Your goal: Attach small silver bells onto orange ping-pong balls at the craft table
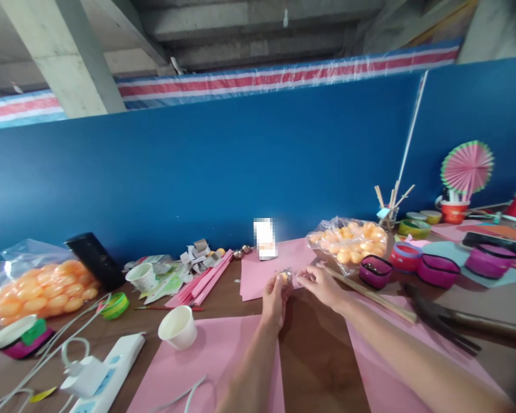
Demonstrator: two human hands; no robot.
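My left hand (274, 299) pinches a small clear plastic wrapper (286, 275) with something yellow-orange inside it, above the brown table. Just to the right, my right hand (324, 285) has its fingers bent and drawn together beside the wrapper's edge. Whatever is between those fingertips is too small to make out. Behind both hands lies a pink paper sheet (251, 281). A bundle of wooden sticks (378, 298) lies under and beside my right wrist.
Bags of orange balls stand at the right (348, 241) and left (47, 292). A white paper cup (178, 328) sits on another pink sheet (223, 350). A power strip (112, 373) with cables is front left; a hammer (477, 321) lies right. A blue partition (241, 160) rises behind.
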